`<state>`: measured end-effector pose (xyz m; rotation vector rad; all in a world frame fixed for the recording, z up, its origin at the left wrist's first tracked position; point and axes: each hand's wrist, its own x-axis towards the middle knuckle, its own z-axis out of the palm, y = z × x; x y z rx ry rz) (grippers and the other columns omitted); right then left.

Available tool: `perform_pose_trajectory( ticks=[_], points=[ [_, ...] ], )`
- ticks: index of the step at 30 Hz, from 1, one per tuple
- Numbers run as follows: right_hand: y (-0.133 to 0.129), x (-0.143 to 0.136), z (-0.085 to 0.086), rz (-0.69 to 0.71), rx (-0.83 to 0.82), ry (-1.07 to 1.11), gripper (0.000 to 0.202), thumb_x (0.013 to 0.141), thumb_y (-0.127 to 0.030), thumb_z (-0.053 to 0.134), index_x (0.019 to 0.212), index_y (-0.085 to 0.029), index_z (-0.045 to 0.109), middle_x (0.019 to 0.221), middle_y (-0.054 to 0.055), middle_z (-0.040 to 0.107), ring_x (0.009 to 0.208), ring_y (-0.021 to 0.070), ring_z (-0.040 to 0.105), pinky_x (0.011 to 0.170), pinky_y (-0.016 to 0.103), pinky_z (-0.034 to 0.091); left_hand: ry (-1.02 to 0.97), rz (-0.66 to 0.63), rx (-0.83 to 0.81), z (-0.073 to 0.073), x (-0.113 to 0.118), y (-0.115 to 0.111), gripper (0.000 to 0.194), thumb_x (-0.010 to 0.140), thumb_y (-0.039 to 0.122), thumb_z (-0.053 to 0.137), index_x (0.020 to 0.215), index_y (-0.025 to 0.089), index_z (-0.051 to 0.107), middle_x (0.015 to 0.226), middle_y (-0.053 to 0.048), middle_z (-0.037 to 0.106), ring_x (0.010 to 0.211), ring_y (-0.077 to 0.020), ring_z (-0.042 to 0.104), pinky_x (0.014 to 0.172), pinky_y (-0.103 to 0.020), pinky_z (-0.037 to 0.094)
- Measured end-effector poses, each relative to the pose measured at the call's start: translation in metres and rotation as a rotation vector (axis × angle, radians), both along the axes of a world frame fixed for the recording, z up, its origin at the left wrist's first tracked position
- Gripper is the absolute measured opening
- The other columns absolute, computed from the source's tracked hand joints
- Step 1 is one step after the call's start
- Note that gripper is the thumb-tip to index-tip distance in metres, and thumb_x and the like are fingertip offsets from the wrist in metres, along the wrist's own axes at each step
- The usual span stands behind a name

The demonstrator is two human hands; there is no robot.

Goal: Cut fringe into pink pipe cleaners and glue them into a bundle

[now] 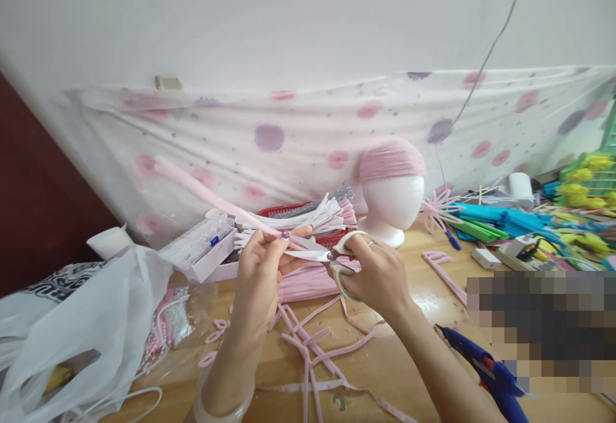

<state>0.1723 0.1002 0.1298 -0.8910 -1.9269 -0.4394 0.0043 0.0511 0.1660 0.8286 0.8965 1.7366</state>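
My left hand (262,266) pinches the near end of pink pipe cleaners (206,197), which stretch up and to the left. Wrapped round the pale handles of a pair of scissors (315,254), my right hand (378,272) has the blades parted beside my left fingertips. Whether the blades touch the pipe cleaners I cannot tell. Below both hands lie a bundle of pink pipe cleaners (310,286) and several bent pink pieces (308,346). Small pink loops (208,359) rest left of them.
Behind stand a white foam head (394,208) with a pink wrapped cap and a red basket (332,238) of pipe cleaners. A blue glue gun (481,365) lies right, a white plastic bag (96,327) left. A tape measure (308,386) crosses the wooden table (414,384).
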Motion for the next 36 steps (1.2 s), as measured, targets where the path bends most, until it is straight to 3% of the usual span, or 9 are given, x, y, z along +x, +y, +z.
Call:
perform_pose_trajectory(
  ticks=[7,10,12,14,18,21,28,31,36],
  points=[
    [0.000,-0.001,-0.001,-0.032,0.008,0.000,0.010,0.074,-0.022,0.061,0.069,-0.021,0.052,0.059,-0.002,0.063,0.055,0.0127,0.056,0.054,0.023,0.033,-0.058,-0.035,-0.018,0.002,-0.002,0.001,0.016,0.073,0.020,0.067,0.073,0.018,0.051,0.084,-0.010,0.079,0.076,-0.0263,0.076,0.064,-0.034,0.062],
    [0.001,-0.001,-0.002,-0.024,0.012,0.073,0.023,0.075,-0.028,0.065,0.063,-0.022,0.046,0.052,-0.004,0.056,0.047,0.0107,0.047,0.050,0.024,0.030,-0.083,-0.055,-0.029,0.001,-0.004,0.003,0.014,0.072,0.019,0.067,0.072,0.017,0.053,0.083,-0.010,0.079,0.072,-0.0249,0.076,0.066,-0.035,0.063],
    [0.001,0.001,-0.002,0.023,-0.120,0.206,0.036,0.074,-0.035,0.069,0.059,-0.022,0.039,0.048,-0.006,0.047,0.044,0.0092,0.039,0.047,0.023,0.027,-0.089,-0.071,-0.024,0.000,-0.005,0.005,0.011,0.072,0.019,0.067,0.072,0.016,0.056,0.086,-0.011,0.079,0.072,-0.0245,0.076,0.066,-0.034,0.062],
    [0.002,0.005,-0.002,0.142,-0.372,0.381,0.043,0.073,-0.042,0.073,0.060,-0.023,0.037,0.050,-0.007,0.043,0.046,0.0087,0.036,0.045,0.022,0.028,-0.082,-0.067,0.002,-0.001,-0.005,0.007,0.011,0.072,0.019,0.068,0.071,0.015,0.058,0.089,-0.012,0.079,0.076,-0.0244,0.076,0.067,-0.032,0.062],
    [0.003,0.009,0.002,0.527,-0.787,0.632,0.042,0.072,-0.054,0.074,0.071,-0.022,0.046,0.059,-0.004,0.050,0.051,0.0110,0.045,0.046,0.023,0.035,-0.044,-0.039,0.054,-0.003,-0.005,0.010,0.014,0.071,0.023,0.074,0.073,0.013,0.064,0.092,-0.011,0.079,0.073,-0.0207,0.076,0.070,-0.029,0.061],
    [-0.001,0.005,0.008,0.648,-0.925,0.724,0.045,0.070,-0.060,0.073,0.071,-0.021,0.050,0.059,-0.001,0.059,0.051,0.0128,0.051,0.047,0.025,0.040,0.001,-0.033,0.055,-0.006,-0.003,0.011,0.017,0.070,0.026,0.077,0.076,0.012,0.070,0.093,-0.009,0.079,0.067,-0.0167,0.073,0.071,-0.029,0.060],
    [-0.012,-0.005,0.017,0.608,-1.131,0.857,0.035,0.058,-0.034,0.085,0.072,-0.019,0.057,0.065,-0.001,0.068,0.054,0.0124,0.058,0.052,0.025,0.046,0.311,-0.086,0.069,-0.014,0.004,0.010,0.019,0.072,0.027,0.077,0.085,0.014,0.075,0.094,-0.008,0.077,0.087,-0.0199,0.070,0.081,-0.028,0.053],
    [-0.013,-0.005,0.018,0.596,-1.182,0.834,0.036,0.055,-0.027,0.084,0.068,-0.020,0.051,0.058,-0.002,0.066,0.052,0.0120,0.058,0.051,0.023,0.044,0.280,-0.124,0.033,-0.015,0.008,0.012,0.019,0.068,0.026,0.079,0.082,0.014,0.076,0.087,-0.007,0.077,0.082,-0.0200,0.070,0.079,-0.030,0.054],
    [-0.011,-0.003,0.016,0.645,-1.195,0.777,0.032,0.058,-0.019,0.079,0.070,-0.020,0.049,0.064,-0.002,0.069,0.058,0.0120,0.061,0.054,0.022,0.044,0.123,-0.060,-0.014,-0.015,0.008,0.019,0.022,0.061,0.029,0.084,0.072,0.013,0.073,0.072,-0.005,0.075,0.071,-0.0176,0.069,0.075,-0.029,0.055]
  ],
)
